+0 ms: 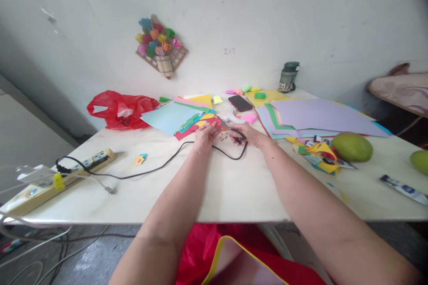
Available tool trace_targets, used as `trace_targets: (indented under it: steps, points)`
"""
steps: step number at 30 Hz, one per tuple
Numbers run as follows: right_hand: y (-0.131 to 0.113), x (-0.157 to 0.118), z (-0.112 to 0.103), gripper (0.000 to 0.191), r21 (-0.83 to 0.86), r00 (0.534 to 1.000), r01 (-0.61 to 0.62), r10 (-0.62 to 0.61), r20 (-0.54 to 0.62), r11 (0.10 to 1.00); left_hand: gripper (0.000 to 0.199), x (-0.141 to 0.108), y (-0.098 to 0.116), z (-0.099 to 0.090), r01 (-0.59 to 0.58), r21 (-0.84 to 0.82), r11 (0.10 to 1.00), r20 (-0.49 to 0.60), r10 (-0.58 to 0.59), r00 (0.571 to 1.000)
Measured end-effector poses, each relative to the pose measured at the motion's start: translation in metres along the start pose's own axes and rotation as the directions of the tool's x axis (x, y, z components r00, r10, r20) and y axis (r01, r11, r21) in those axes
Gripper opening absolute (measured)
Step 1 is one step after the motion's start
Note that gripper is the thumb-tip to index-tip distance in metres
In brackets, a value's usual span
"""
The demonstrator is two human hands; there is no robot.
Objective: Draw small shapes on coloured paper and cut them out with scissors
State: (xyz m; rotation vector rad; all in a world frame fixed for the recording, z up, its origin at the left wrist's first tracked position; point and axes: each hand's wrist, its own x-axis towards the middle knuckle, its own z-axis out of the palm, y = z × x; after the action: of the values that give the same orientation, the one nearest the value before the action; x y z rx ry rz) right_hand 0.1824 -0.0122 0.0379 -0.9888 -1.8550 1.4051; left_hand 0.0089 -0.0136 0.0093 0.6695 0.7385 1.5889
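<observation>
My right hand (238,135) is closed around the dark handles of a pair of scissors (222,121), whose blades point to the far left. Close beside it, my left hand (207,134) has its fingers drawn together on what looks like a small piece of red paper, mostly hidden by the fingers. Small red paper scraps (223,137) lie on the table between the hands. Just beyond them are a red sheet (186,133) with green and yellow cut shapes by it, and a white glue gun (233,118) next to a pink piece (249,118).
Stacked coloured sheets lie left (170,117) and right (310,113). A phone (240,103) sits behind the hands. A black cord (160,170) crosses from a power strip (72,178). A red bag (123,109), paper scraps (323,156), a green fruit (352,146) and a tube (404,189) lie around.
</observation>
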Motion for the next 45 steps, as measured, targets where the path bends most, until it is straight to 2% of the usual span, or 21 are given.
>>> trace_targets:
  steps: [10,18,30,45]
  points:
    - [0.0079,0.0053,0.0004,0.020,-0.011,1.000,0.022,-0.022,-0.004,1.000,0.015,0.0010,-0.0019,0.0007,-0.023,0.000,1.000,-0.020,0.023,1.000]
    - [0.0077,0.0061,0.0018,0.023,-0.008,1.000,0.005,-0.005,0.001,1.000,0.015,0.0005,-0.0009,0.0016,-0.012,-0.005,1.000,-0.017,0.012,1.000]
    - [0.0074,0.0065,0.0031,0.023,0.010,1.000,-0.008,0.008,-0.003,1.000,0.024,0.0014,-0.0022,0.0004,-0.025,-0.031,0.999,-0.024,0.024,0.999]
    - [0.0102,0.0081,0.0032,0.020,0.015,1.000,-0.001,0.001,-0.002,1.000,0.015,0.0021,-0.0026,0.0009,-0.026,-0.035,0.999,-0.023,0.025,0.999]
